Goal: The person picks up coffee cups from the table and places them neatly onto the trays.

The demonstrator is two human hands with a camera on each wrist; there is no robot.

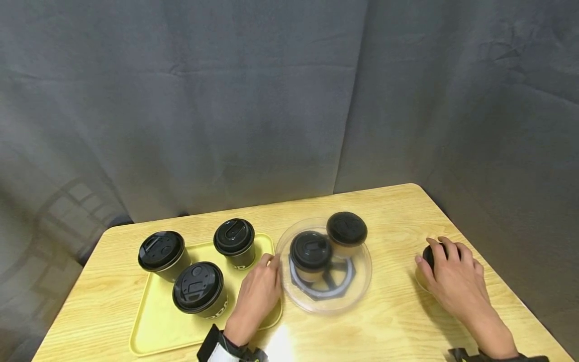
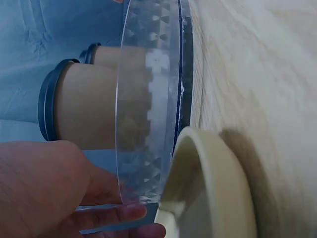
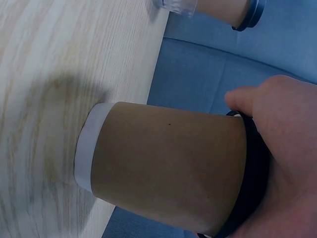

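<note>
At the right of the table my right hand [image 1: 457, 279] grips a paper coffee cup [image 3: 168, 158] from above, fingers spread round its black lid [image 3: 252, 173]. The cup has a brown sleeve and a white base, which is close to the wood. My left hand [image 1: 259, 289] rests its fingertips at the rim of a clear round turntable [image 1: 357, 296], which looks blurred. On the turntable stand two lidded cups, a nearer one [image 1: 310, 254] and a farther one [image 1: 346, 231]. In the left wrist view, the fingers [image 2: 126, 213] lie along the turntable's clear wall.
A yellow tray [image 1: 158, 322] lies left of the turntable, its raised edge right beside it. Three black-lidded cups stand there: one [image 1: 163, 254] at the tray's back left, one [image 1: 199, 289] in front and one [image 1: 235, 244] behind. Grey cloth [image 1: 226, 125] hangs behind the table.
</note>
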